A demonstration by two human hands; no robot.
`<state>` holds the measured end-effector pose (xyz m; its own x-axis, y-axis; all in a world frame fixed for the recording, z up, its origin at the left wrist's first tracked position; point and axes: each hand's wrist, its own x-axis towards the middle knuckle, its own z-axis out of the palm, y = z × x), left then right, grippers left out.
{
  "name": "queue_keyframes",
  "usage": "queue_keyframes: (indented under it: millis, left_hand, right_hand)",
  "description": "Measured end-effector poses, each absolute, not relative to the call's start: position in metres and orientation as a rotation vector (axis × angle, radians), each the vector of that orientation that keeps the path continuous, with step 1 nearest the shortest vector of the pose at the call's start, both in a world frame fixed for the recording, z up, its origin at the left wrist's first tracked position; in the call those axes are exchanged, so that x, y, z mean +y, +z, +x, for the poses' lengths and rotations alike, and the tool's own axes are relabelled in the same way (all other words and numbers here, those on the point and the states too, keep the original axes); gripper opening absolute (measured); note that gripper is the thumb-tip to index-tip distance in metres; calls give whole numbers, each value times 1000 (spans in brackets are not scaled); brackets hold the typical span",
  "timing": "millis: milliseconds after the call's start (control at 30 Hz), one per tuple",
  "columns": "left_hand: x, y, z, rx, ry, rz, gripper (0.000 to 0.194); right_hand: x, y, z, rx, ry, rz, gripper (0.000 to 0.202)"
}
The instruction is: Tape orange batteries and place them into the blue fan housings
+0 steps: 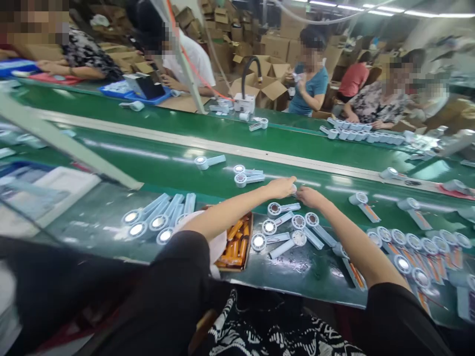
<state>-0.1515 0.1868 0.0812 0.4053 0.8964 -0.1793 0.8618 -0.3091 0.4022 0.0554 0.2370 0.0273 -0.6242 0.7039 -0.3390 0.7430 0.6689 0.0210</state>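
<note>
Over the near edge of the green conveyor [166, 170], the left hand [282, 187] and right hand [308, 196] close narrowly around a small pale part [294, 189]; fingers hide its shape and long axis. The left forearm [233, 205] crosses above a box [251, 242] of orange cylinders [233, 248]. Round-headed pale-blue housings [298, 222] lie on the tabletop [293, 274] just beside it, handles pointing various ways.

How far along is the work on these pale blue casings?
It looks partway. Many right-hand casings show orange in their handles, so they seem furthest on. The left hand and right hand hold a pale piece, mostly hidden. The middle casings and left-hand casings show no orange, so probably remain, with orange cylinders ready in a box.
</note>
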Motion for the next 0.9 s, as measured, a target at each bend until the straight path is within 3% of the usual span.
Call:
queue_keyframes:
  millis: [167, 200, 267, 333, 400, 533, 667, 733, 800, 900]
  left_hand:
    - [37, 98, -282, 1362, 206, 2290, 30]
    - [1, 94, -304, 1384, 265, 2335, 32]
    - [-64, 79, -335, 1655, 313, 2380, 56]
    - [-112, 58, -351, 1901, 202, 2318, 83]
    - [-139, 40, -354, 2018, 99, 2236, 91]
    - [-155, 31, -347, 1983, 309, 2231, 80]
    - [-164, 41, -339, 2041, 723, 2276, 71]
    - [-170, 43, -336, 2117, 874, 2314, 59]
    - [-172, 41, -337, 2217, 1007, 2284, 53]
    - [-170, 32, -341, 2369, 1188, 1935, 56]
  right_hand:
    - [228, 41, 73, 2594, -75, 1314, 33]
    - [219, 47, 75, 2608, -59, 1390, 34]
    - [188, 60, 73, 2694, -133, 1542, 35]
    - [145, 73, 55, 2840, -422, 1586, 35]
    - [97, 80, 23, 2909, -858, 1414, 36]
    - [13, 70, -51, 2639, -1429, 975, 38]
    - [-38, 47, -93, 2332, -1905, 838, 54]
    - [-55, 40, -100, 2215, -2096, 702, 51]
    - [-65, 38, -103, 2304, -2019, 519, 51]
    - [-64, 42, -102, 2572, -1540, 278, 46]
